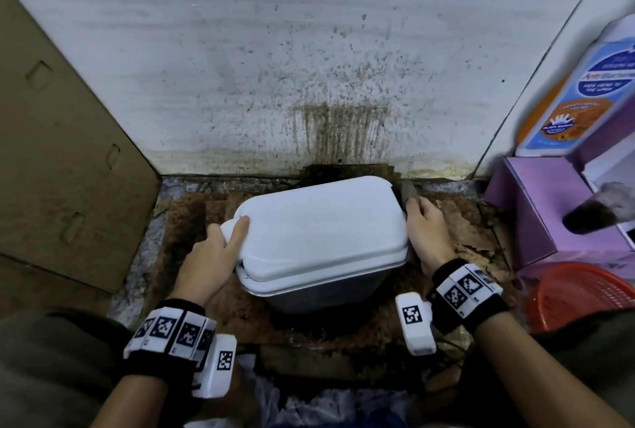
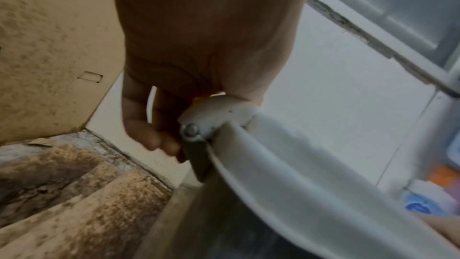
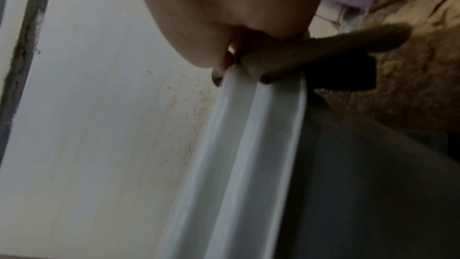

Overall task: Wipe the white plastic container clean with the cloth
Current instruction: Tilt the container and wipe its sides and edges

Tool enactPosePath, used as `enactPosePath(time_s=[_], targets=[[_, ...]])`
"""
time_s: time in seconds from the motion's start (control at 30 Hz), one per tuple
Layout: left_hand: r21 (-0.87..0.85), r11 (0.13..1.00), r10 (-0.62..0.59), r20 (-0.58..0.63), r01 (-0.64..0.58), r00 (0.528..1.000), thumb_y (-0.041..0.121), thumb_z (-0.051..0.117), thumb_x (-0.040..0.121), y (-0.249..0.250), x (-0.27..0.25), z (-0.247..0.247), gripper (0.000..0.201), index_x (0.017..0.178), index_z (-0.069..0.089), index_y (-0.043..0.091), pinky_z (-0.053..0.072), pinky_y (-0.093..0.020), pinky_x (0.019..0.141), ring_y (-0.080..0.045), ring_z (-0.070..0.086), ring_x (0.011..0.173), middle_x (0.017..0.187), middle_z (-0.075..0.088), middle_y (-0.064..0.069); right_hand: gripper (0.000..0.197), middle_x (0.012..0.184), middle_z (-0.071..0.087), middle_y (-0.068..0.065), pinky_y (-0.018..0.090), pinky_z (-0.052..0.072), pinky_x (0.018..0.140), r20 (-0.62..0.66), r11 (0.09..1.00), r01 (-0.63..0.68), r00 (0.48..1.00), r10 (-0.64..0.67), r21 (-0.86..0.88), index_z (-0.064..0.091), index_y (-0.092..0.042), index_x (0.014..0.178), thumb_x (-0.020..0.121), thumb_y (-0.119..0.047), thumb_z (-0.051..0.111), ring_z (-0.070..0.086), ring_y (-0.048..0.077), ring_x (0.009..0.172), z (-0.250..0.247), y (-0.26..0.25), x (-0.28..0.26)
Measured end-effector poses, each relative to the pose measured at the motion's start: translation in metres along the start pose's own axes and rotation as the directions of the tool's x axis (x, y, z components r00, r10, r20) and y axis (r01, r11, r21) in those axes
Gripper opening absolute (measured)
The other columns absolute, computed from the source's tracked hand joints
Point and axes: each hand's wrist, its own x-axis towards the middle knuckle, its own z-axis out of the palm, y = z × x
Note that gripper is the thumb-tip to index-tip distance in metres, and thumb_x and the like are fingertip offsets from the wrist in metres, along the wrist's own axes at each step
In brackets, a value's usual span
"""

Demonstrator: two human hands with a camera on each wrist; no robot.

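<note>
A white plastic container (image 1: 319,231) with a white lid and grey body stands on the dirty floor against the stained wall. My left hand (image 1: 213,252) grips the lid's left hinge knob (image 2: 211,113), thumb on top, fingers curled beneath. My right hand (image 1: 426,231) holds a brownish-grey cloth (image 1: 407,195) against the lid's far right edge. In the right wrist view the cloth (image 3: 323,50) lies over the lid's white rim (image 3: 248,135), pinched by my fingers.
A brown cardboard sheet (image 1: 58,152) leans at the left. At the right stand a purple box (image 1: 549,214), a detergent pack (image 1: 591,84) and a red basket (image 1: 580,293). Stained cardboard (image 1: 192,221) covers the floor. Plastic bags (image 1: 309,403) lie near me.
</note>
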Motion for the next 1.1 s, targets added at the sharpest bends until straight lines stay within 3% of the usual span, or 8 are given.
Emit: enactPosePath(time_s=[0.17,0.27,0.4,0.67,0.8,0.87,1.0,1.1], targets=[[0.028,0.999,-0.037,-0.041,0.038,0.998,0.085,0.027,0.088,-0.002,-0.003,0.003,0.085,0.109,0.051,0.006,0.044,-0.039,0.067,-0.032,0.061,0.088,0.1,0.063,-0.014,0.029,0.098,0.071,0.0,0.043,0.051,0.083,0.012,0.998,0.046,0.999,-0.046,-0.048,0.065,-0.024,0.101,0.102,-0.04,0.041,0.066,0.021,0.092,-0.001,-0.005,0.003],[0.025,1.0,0.008,-0.078,-0.007,0.997,0.084,0.029,0.088,0.001,0.0,0.0,0.077,0.094,0.053,0.011,0.042,-0.038,0.064,-0.029,0.06,0.084,0.093,0.063,-0.012,0.033,0.09,0.069,0.004,0.036,0.045,0.071,-0.065,0.999,0.049,0.997,-0.049,-0.006,0.064,-0.019,0.092,0.103,-0.038,0.041,0.062,0.023,0.082,-0.002,-0.002,0.001],[0.022,0.998,0.06,-0.085,-0.059,0.995,0.087,0.028,0.086,0.009,0.012,-0.007,0.075,0.092,0.053,0.016,0.042,-0.039,0.065,-0.028,0.061,0.084,0.09,0.062,-0.008,0.031,0.088,0.066,0.001,0.034,0.041,0.073,-0.171,0.999,0.036,0.985,-0.03,0.029,0.064,-0.017,0.095,0.104,-0.034,0.04,0.059,0.021,0.083,0.0,-0.001,-0.014],[0.025,0.999,0.028,-0.031,-0.027,0.999,0.087,0.021,0.086,0.012,0.03,-0.006,0.082,0.123,0.057,0.024,0.048,-0.045,0.087,-0.031,0.059,0.102,0.117,0.064,-0.009,0.036,0.089,0.066,0.003,0.035,0.044,0.077,-0.209,0.996,0.044,0.978,-0.027,0.074,0.064,-0.015,0.095,0.105,-0.037,0.038,0.059,0.022,0.087,0.004,0.006,-0.03],[0.092,0.995,-0.022,-0.034,0.025,0.999,0.083,0.017,0.09,0.018,0.029,-0.004,0.083,0.139,0.044,0.022,0.047,-0.051,0.096,-0.039,0.058,0.113,0.127,0.06,-0.018,0.041,0.081,0.062,0.001,0.038,0.044,0.08,-0.223,0.994,0.039,0.975,-0.014,0.106,0.059,-0.02,0.078,0.104,-0.044,0.039,0.055,0.023,0.084,0.003,0.005,-0.024],[0.173,0.985,-0.015,-0.088,0.03,0.996,0.072,0.019,0.098,0.025,0.025,-0.001,0.076,0.147,0.038,0.017,0.043,-0.052,0.101,-0.041,0.052,0.125,0.138,0.054,-0.021,0.041,0.076,0.058,-0.001,0.037,0.042,0.08,-0.232,0.992,0.029,0.973,0.0,0.121,0.053,-0.023,0.071,0.104,-0.044,0.04,0.053,0.023,0.083,0.003,0.004,-0.022],[0.228,0.963,0.216,-0.33,-0.145,0.919,0.049,0.036,0.106,0.047,0.012,0.003,0.065,0.157,0.03,0.009,0.027,-0.053,0.113,-0.036,0.032,0.144,0.156,0.038,-0.018,0.046,0.069,0.052,0.001,0.034,0.037,0.067,-0.215,0.985,0.012,0.976,0.026,0.173,0.049,-0.017,0.067,0.104,-0.043,0.041,0.048,0.021,0.07,0.002,-0.003,-0.023],[0.171,0.908,0.417,-0.299,-0.382,0.858,0.042,0.044,0.105,0.066,0.004,0.01,0.058,0.154,0.038,0.01,0.022,-0.047,0.118,-0.028,0.028,0.148,0.159,0.037,-0.011,0.046,0.066,0.048,0.0,0.033,0.034,0.064,-0.167,0.975,-0.001,0.985,0.038,0.22,0.05,-0.014,0.067,0.104,-0.04,0.043,0.045,0.02,0.066,0.005,-0.008,-0.027]])
